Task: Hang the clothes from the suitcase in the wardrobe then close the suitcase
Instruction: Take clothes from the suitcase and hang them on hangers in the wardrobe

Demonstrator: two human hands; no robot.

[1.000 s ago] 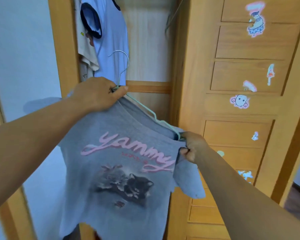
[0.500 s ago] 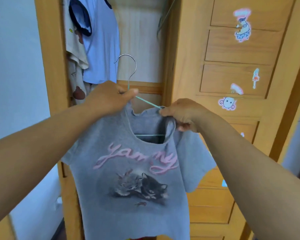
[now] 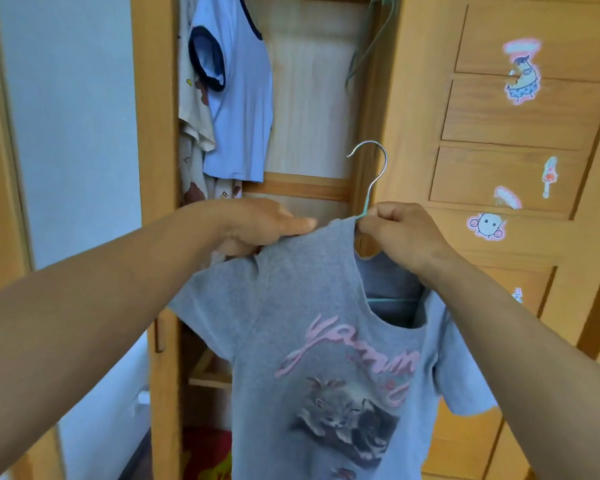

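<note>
Hanger (image 3: pixel 373 183) shoulders hidden inside grey T-shirt (image 3: pixel 312 306), whose hem is cut off below; left hand (image 3: pixel 257 226) fingertips blurred; wardrobe (image 3: pixel 155 133) rail out of frame above

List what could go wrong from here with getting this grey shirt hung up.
1. The grey T-shirt sits lopsided: the left hand holds one shoulder bunched high, so that side may slide off the hanger once released.
2. The right hand pinches the hanger only at its neck, so it could twist while being lifted.
3. The blue top already hangs in the narrow wardrobe opening; the hook might snag it.
</note>
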